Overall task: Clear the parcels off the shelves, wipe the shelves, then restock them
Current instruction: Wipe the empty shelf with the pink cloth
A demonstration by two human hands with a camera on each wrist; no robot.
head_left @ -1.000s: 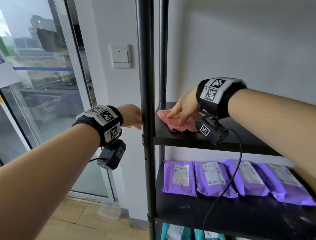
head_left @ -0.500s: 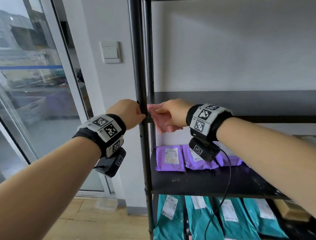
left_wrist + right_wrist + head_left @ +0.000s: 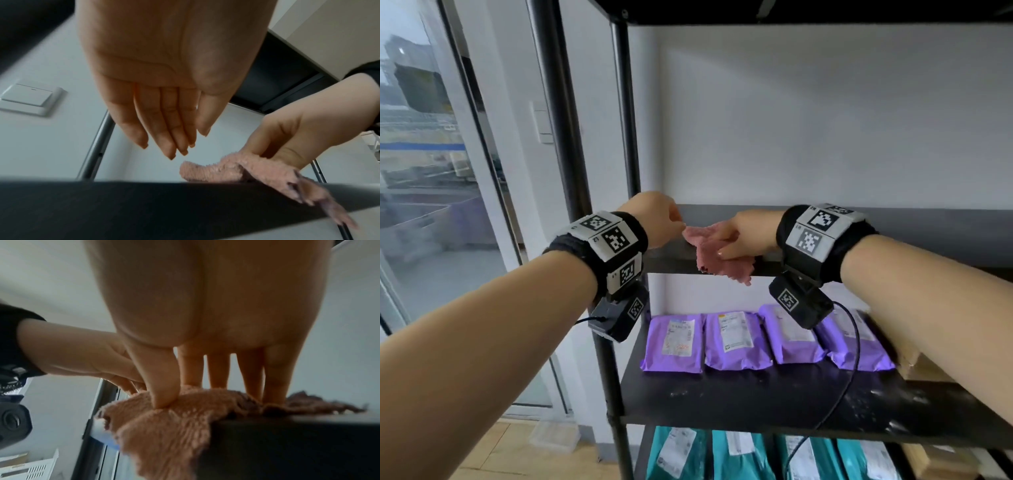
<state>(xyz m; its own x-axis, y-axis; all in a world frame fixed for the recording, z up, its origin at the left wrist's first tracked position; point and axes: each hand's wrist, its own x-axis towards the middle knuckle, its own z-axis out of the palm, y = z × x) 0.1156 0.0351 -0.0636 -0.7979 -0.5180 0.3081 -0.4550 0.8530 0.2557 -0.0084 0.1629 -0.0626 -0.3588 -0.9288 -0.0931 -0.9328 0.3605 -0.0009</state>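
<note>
Currently, the right hand [image 3: 746, 236] pinches the pink cloth [image 3: 717, 255] draped over the bare shelf's [image 3: 914, 233] front edge, left hand [image 3: 654, 219] loosely open just beside; slackened, the overhanging cloth could slide onto the purple parcels [image 3: 739, 341].

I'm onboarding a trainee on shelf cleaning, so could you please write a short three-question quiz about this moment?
1. True or false: the right hand holds the pink cloth at the front edge of the bare shelf.
2. What colour are the parcels on the shelf directly below? A) teal B) purple C) white
3. Fill in: the left hand has its fingers ____ and holds nothing.

Key: 1 true; 2 B; 3 straight
</note>
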